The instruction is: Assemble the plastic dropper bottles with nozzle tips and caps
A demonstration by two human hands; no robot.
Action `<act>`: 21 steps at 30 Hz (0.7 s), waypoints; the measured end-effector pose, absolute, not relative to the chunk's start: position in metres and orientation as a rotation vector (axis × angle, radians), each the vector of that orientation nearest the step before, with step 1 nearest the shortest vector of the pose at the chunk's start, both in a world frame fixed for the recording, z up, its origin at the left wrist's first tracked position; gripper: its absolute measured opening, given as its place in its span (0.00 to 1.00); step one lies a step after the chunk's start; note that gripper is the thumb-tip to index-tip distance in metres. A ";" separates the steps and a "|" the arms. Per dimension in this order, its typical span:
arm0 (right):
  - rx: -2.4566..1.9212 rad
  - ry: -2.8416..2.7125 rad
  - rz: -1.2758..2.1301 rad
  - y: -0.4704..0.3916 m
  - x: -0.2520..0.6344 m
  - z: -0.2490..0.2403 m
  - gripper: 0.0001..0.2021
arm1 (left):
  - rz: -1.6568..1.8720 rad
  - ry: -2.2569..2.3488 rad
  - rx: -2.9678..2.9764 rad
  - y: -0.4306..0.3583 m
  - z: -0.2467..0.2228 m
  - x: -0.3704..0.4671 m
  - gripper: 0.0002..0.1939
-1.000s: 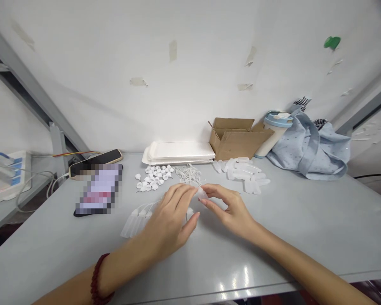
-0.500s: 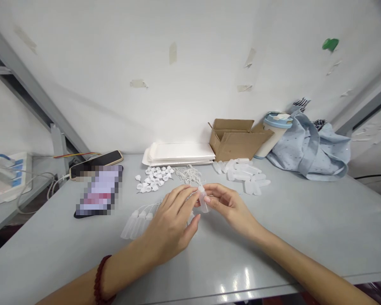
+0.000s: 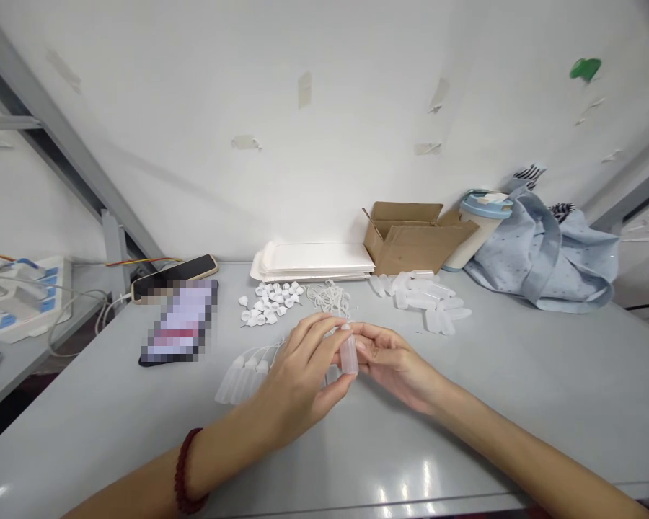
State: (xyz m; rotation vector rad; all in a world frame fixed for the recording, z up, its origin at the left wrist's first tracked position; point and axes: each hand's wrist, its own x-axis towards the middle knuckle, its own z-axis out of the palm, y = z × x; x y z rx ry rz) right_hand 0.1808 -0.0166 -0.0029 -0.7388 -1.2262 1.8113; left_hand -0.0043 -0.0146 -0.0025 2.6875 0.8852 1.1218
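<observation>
Between my two hands stands a small translucent plastic bottle, nearly upright. My left hand grips it from the left, fingers behind and near its top and thumb at its bottom end. My right hand pinches the upper part from the right with thumb and fingers. Left of my left hand lie several capped bottles with white cords, partly hidden by that hand. Beyond my hands are a heap of white caps, a tangle of white loop cords and a pile of uncapped bottles.
At the back are stacked white boxes, an open cardboard box, a cup with a blue lid and a light blue bag. Two phones lie on the left, one a dark-screened phone. A power strip sits at far left.
My left thumb has come to the bottle's lower end, and the bottle stands straighter. My right thumb has shifted higher on it. The whole view has moved slightly.
</observation>
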 end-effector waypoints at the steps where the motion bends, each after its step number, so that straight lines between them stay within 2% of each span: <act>1: -0.745 -1.259 1.792 -0.017 0.181 -0.003 0.16 | 1.124 0.888 2.701 -0.014 -0.003 -0.005 0.20; 10: -0.991 -1.544 1.304 -0.024 0.173 -0.006 0.16 | 0.954 0.912 3.077 -0.014 -0.007 -0.007 0.16; 21: -0.953 -1.470 1.552 -0.020 0.180 0.008 0.14 | 1.010 0.846 2.912 -0.007 -0.010 -0.009 0.21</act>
